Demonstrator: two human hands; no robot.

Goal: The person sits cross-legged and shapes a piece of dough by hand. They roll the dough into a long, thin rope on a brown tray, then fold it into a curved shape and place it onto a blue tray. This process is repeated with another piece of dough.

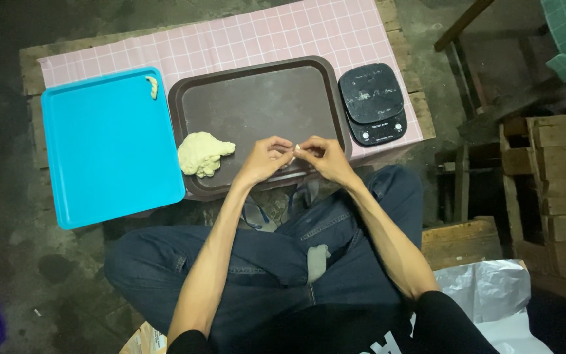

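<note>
Left hand [264, 159] and right hand [322, 157] pinch a small dough piece [295, 150] over the brown tray's [257, 98] near rim, bare tray beyond, dough lump [202, 154] leftward

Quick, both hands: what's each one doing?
Left hand: pinched shut on a small dough piece.
Right hand: pinched shut on the same dough piece.

Hands [296, 157] pinching small dough piece [295, 149]

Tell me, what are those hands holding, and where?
A small dough piece, pinched at its ends between the fingertips of the left hand and right hand, above the brown tray.
</note>
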